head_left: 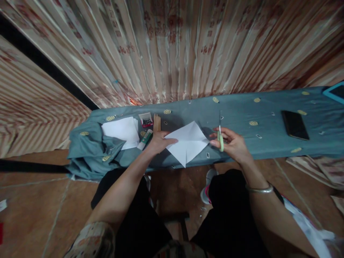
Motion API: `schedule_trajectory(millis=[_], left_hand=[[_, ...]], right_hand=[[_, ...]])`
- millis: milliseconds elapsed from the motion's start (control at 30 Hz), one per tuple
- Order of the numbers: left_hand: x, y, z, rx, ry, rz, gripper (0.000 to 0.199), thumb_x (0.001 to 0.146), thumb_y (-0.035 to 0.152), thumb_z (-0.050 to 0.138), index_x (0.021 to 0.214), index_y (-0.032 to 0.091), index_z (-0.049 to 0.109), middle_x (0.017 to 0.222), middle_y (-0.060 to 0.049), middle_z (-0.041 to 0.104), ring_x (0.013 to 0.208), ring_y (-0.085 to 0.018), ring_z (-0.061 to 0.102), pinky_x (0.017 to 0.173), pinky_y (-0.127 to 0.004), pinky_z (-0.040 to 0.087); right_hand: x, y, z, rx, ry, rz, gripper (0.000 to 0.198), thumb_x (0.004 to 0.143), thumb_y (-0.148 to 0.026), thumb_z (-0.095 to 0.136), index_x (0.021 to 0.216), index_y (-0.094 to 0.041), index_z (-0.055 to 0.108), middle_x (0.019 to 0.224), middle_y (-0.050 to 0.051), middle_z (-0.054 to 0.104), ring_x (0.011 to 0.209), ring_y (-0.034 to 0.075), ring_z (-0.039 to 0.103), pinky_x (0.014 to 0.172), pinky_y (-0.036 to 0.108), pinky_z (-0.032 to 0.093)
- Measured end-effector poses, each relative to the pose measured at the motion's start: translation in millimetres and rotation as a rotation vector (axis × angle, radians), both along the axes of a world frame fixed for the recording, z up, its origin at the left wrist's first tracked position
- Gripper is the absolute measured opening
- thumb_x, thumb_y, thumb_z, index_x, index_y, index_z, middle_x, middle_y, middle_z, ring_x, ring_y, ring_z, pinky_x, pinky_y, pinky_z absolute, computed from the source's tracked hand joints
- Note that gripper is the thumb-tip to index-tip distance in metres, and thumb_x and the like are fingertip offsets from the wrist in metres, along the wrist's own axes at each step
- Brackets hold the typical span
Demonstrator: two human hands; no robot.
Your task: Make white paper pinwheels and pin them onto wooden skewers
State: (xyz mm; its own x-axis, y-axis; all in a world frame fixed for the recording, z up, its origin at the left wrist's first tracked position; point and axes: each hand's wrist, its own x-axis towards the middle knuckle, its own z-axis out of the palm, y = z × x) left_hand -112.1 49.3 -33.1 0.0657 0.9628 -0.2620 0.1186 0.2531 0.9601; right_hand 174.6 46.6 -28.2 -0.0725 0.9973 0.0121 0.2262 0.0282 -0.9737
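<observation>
My left hand point(160, 141) is closed on the left corner of a square white paper point(188, 140), its thumb lying on top. The sheet is turned like a diamond and shows crease lines, with a slit running in near its lower corner. In my right hand point(233, 144) is a pair of scissors point(220, 141) with pale green handles, the blades pointing away from me. The thumb and fingertips of that hand are at the paper's right corner; whether they pinch it I cannot tell.
To the left lie a stack of white paper point(122, 129), a glue stick point(145, 139), several wooden sticks point(157, 123) and a small packet point(146, 119). A dark phone point(295, 124) rests farther right on the blue-green cloth point(239, 107). A pleated curtain point(172, 53) hangs behind.
</observation>
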Motion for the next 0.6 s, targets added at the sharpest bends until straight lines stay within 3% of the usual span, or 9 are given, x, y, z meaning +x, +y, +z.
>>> schedule_trajectory(millis=[133, 233, 333, 433, 500, 600], left_hand=[[1.7, -1.2, -3.5, -0.026, 0.074, -0.095, 0.025, 0.053, 0.034, 0.082, 0.064, 0.013, 0.073, 0.054, 0.0, 0.062, 0.049, -0.012, 0.052, 0.046, -0.021, 0.035], [1.3, 1.5, -4.2, -0.017, 0.046, -0.081, 0.03, 0.051, 0.034, 0.084, 0.07, 0.013, 0.074, 0.06, -0.001, 0.065, 0.055, -0.013, 0.056, 0.05, -0.022, 0.039], [4.0, 5.0, -1.5, 0.049, -0.14, 0.1, 0.053, 0.049, 0.031, 0.087, 0.097, 0.015, 0.074, 0.08, -0.003, 0.072, 0.073, -0.018, 0.066, 0.066, -0.026, 0.05], [11.8, 3.4, 1.3, 0.02, -0.409, 0.253, 0.073, 0.056, 0.035, 0.086, 0.124, 0.02, 0.062, 0.104, -0.007, 0.072, 0.095, -0.022, 0.068, 0.084, -0.034, 0.053], [20.2, -2.1, 1.5, -0.055, -0.562, 0.212, 0.071, 0.063, 0.037, 0.083, 0.127, 0.021, 0.058, 0.119, -0.011, 0.068, 0.108, -0.025, 0.066, 0.093, -0.039, 0.051], [36.4, -12.3, 0.0, -0.137, -0.629, 0.106, 0.062, 0.065, 0.035, 0.083, 0.121, 0.022, 0.06, 0.131, -0.013, 0.062, 0.121, -0.029, 0.06, 0.1, -0.045, 0.048]], right_hand=[[-11.5, 0.7, -4.5, -0.003, -0.082, 0.061, 0.059, 0.052, -0.046, 0.088, 0.101, -0.02, 0.068, 0.075, 0.001, 0.073, 0.063, 0.016, 0.06, 0.06, 0.029, 0.047], [-16.7, 0.6, -5.3, -0.041, -0.094, 0.076, 0.053, 0.054, -0.046, 0.087, 0.096, -0.019, 0.069, 0.065, -0.002, 0.069, 0.057, 0.013, 0.055, 0.055, 0.027, 0.043], [-19.4, 2.3, -6.3, -0.043, -0.044, 0.04, 0.052, 0.053, -0.046, 0.086, 0.092, -0.019, 0.068, 0.063, -0.003, 0.067, 0.056, 0.013, 0.055, 0.056, 0.027, 0.043], [-22.8, 6.2, -9.8, -0.001, 0.029, -0.071, 0.052, 0.052, -0.048, 0.085, 0.091, -0.02, 0.065, 0.06, -0.004, 0.064, 0.056, 0.013, 0.055, 0.058, 0.027, 0.045], [-27.2, 9.1, -13.6, 0.03, 0.055, -0.157, 0.053, 0.054, -0.05, 0.083, 0.092, -0.02, 0.062, 0.06, -0.005, 0.063, 0.055, 0.013, 0.055, 0.058, 0.028, 0.045], [-36.8, 12.3, -20.3, 0.068, 0.037, -0.232, 0.052, 0.059, -0.052, 0.08, 0.096, -0.021, 0.061, 0.063, -0.004, 0.063, 0.059, 0.015, 0.056, 0.061, 0.029, 0.046]])
